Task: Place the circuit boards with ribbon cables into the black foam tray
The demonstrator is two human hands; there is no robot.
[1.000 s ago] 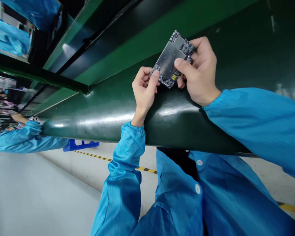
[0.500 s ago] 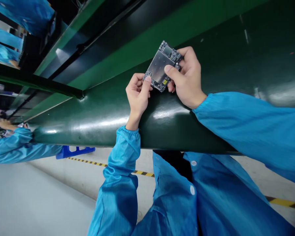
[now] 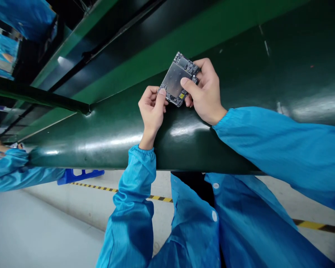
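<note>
Both hands hold a circuit board [image 3: 171,80] above a dark green work surface [image 3: 114,137]. The board is tilted, with a large silver metal shield, small dark components round it and a yellow part near its lower corner. My left hand [image 3: 153,108] pinches the lower left corner, thumb on top. My right hand [image 3: 206,93] grips the right edge, its thumb pressed on the shield and its fingers curled beneath. The board's underside and the fingertips behind it are hidden.
A green metal bar [image 3: 39,96] joins the surface at the left. Another person's blue sleeve [image 3: 8,169] rests at the far left, beside a blue plastic piece [image 3: 79,176]. Yellow-and-black tape [image 3: 162,198] runs along the floor below.
The board and both hands appear slightly further left and lower in view, along with a small shift of the whole scene. The grip on the board is the same.
</note>
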